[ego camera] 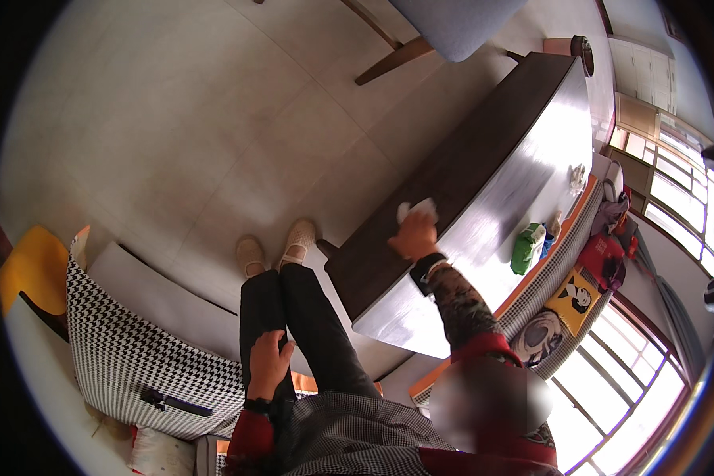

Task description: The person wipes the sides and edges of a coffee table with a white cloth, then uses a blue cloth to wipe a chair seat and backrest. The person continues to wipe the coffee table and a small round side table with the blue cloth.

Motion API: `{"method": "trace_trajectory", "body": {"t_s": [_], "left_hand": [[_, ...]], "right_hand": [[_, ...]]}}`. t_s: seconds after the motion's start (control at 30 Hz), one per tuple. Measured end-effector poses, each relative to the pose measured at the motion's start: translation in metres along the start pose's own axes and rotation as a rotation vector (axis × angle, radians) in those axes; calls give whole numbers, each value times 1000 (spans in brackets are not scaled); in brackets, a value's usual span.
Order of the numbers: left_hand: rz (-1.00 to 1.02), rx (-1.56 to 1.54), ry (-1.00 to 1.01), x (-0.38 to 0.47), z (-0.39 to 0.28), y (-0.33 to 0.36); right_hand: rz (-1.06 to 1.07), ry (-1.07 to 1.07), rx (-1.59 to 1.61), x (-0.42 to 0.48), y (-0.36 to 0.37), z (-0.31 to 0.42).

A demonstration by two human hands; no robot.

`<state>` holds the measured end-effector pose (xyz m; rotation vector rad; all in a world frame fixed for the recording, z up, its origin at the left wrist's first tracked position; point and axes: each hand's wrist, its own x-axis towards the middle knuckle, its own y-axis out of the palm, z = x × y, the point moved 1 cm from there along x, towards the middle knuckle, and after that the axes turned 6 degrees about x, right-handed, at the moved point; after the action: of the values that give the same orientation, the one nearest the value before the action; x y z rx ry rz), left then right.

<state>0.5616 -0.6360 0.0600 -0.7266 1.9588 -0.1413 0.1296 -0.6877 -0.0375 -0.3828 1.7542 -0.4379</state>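
Note:
My right hand (pixel 416 235) presses a crumpled white cloth or tissue (pixel 421 209) against the dark wooden side of a coffee table (pixel 452 166), near its top edge. Fingers cover part of the white piece. A dark band circles that wrist. My left hand (pixel 269 364) rests on my left leg in black trousers (pixel 262 309), its thumb apart and nothing in it. On the glossy tabletop (pixel 488 229) lies a green and white soft pack (pixel 528 249), with a small blue item (pixel 547 244) beside it. Farther along sits a crumpled pale item (pixel 578 178).
A blue-grey chair (pixel 458 30) with wooden legs stands beyond the table. Houndstooth-covered seating (pixel 154 351) is at my left, bearing a black stick-like object (pixel 178 404). Another sofa with a yellow cushion (pixel 573 301) runs along the table's far side. A table leg (pixel 327 249) stands near my shoes (pixel 297 241).

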Motion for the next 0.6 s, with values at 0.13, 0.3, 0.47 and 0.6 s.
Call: {"method": "trace_trajectory", "body": {"t_s": [0.13,0.3,0.47,0.6], "left_hand": [[18,-58,19,6,-12,-1],[9,-117,98,20,-53,-13],[-37,-170,165,35,-95,-44],[-80,-235,186,59,-113,-51]], "right_hand": [[-141,-14,-95,1,14,1],[170,-256,76,-58,39,91],[107,-98,122,-32,5,43],[-27,9,28,18,-4,-25]]}}
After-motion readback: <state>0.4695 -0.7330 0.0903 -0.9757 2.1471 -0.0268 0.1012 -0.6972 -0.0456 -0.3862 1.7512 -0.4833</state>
